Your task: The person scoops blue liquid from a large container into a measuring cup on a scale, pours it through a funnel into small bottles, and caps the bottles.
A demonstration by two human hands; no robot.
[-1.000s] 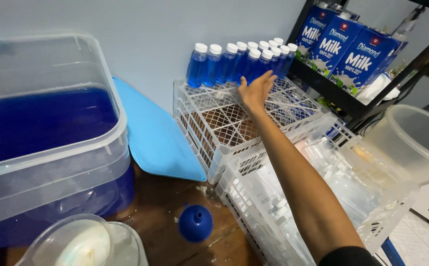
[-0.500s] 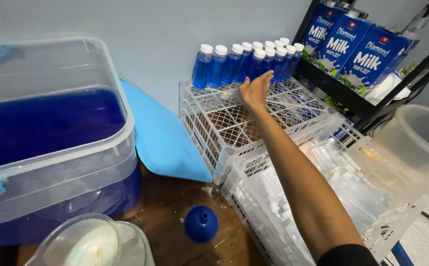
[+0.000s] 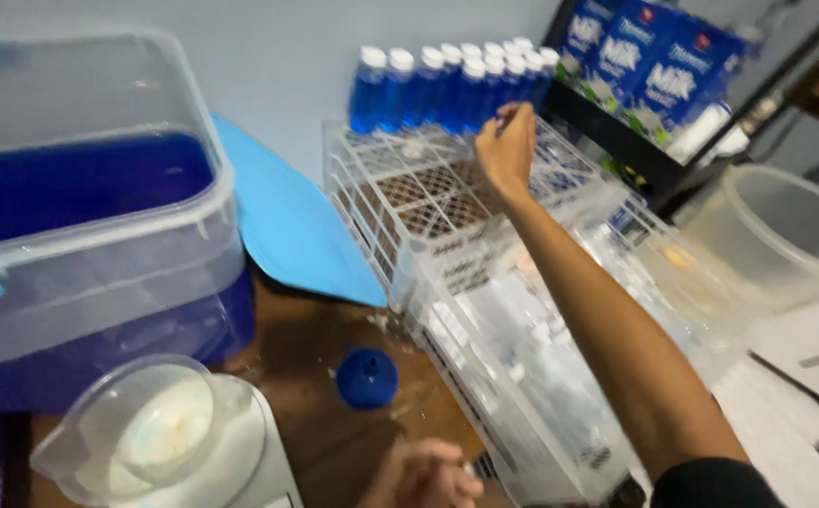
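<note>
My right hand (image 3: 506, 141) stretches over a white lattice crate (image 3: 381, 202) to a row of blue bottles with white caps (image 3: 447, 89) at the crate's back edge. Its fingertips are drawn together at the top of one bottle; blur hides whether they grip it. My left hand (image 3: 424, 475) lies low at the bottom edge on the brown table, fingers loosely curled, close to a small blue funnel-like piece (image 3: 367, 376). Motion blur hides what, if anything, it holds.
A big clear tub of blue liquid (image 3: 80, 216) fills the left, with a light blue lid (image 3: 287, 221) leaning behind it. A clear jug (image 3: 146, 433) stands on a white scale at the bottom left. More clear crates (image 3: 522, 376), a translucent bucket (image 3: 786, 226) and blue cartons (image 3: 649, 61) sit to the right.
My right hand has gone from spread open above the crate to fingers gathered at the bottle row. My left hand has come into view at the bottom. The camera has shifted.
</note>
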